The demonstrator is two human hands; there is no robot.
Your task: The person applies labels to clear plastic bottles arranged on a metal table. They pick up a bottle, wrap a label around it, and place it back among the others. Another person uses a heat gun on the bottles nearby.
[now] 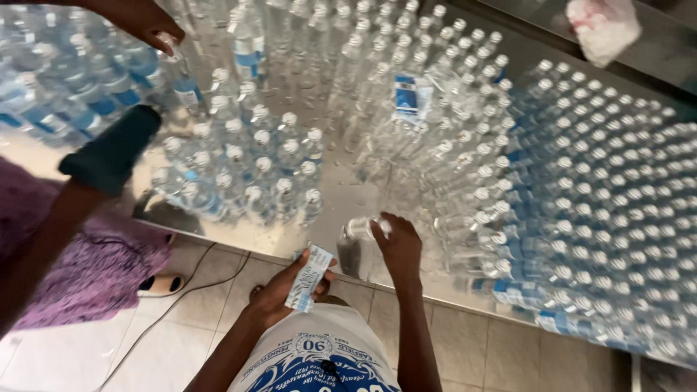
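Note:
My left hand (274,297) pinches a small blue-and-white paper label (309,277) just below the front edge of the metal table (341,190). Up on that edge, my right hand (398,247) grips a clear plastic bottle (356,234) by its top. That bottle stands apart from the groups around it. A cluster of white-capped bottles (250,167) stands to its left. A much larger mass of blue-labelled bottles (581,203) fills the right side.
At the top left, another person's hand (138,20) holds a labelled bottle (181,72); that person's dark-sleeved arm (109,152) and purple garment are at the left. A white bag (602,27) lies at the top right. A cable (181,290) and a sandal (161,284) lie on the tiled floor.

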